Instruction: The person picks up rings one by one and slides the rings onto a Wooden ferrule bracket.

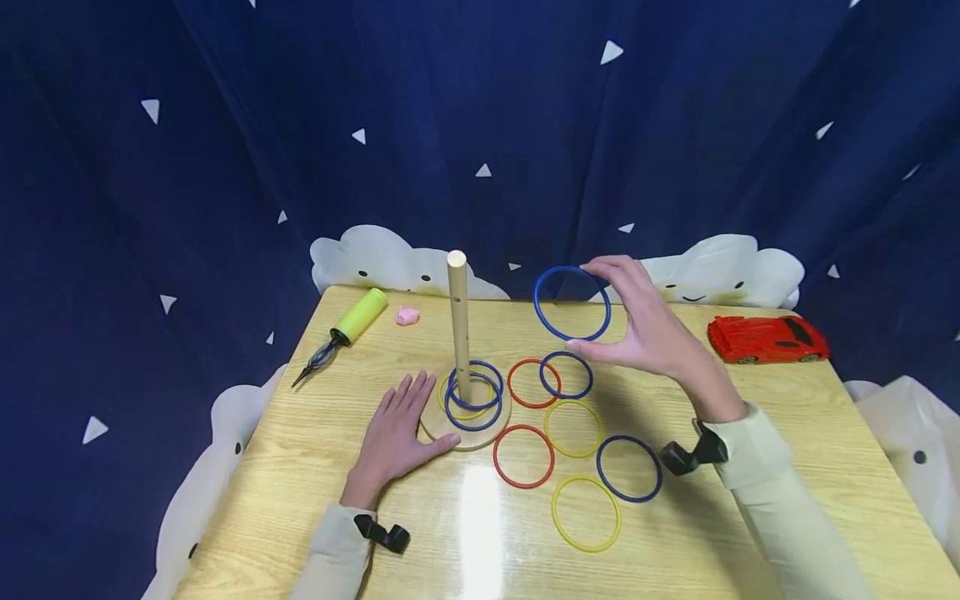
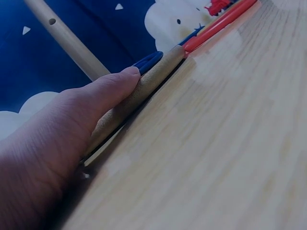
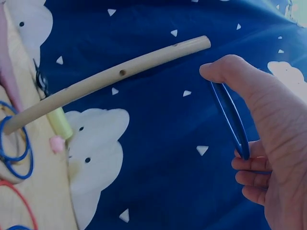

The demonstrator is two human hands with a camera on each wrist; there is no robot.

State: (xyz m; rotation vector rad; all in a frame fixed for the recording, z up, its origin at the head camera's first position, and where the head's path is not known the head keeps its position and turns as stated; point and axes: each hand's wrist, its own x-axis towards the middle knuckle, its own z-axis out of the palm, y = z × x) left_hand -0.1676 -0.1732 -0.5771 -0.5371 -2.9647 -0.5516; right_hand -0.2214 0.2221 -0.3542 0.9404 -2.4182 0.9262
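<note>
One blue ring point(image 1: 536, 302) is in the right hand point(image 1: 647, 329), grasped at its edge between the thumb and the other fingers; it hangs in the air to the right of the single wooden peg point(image 1: 460, 329), apart from it. The left hand point(image 1: 396, 443) grasps nothing: its fingers are straight, and its thumb rests on the edge of the one round base point(image 1: 472, 440).

Three rings encircle the peg at its foot: two blue rings point(image 1: 473, 429) and one yellow ring point(image 1: 440, 396). Six more lie to the right on the surface point(image 1: 315, 433): two red rings point(image 1: 495, 455), two others in blue point(image 1: 634, 500) and two others in yellow point(image 1: 602, 431). One red and one blue of these overlap.

Farther off are one yellow-green pump point(image 1: 360, 317), one small pink object point(image 1: 407, 316) and one red toy car point(image 1: 768, 339).
</note>
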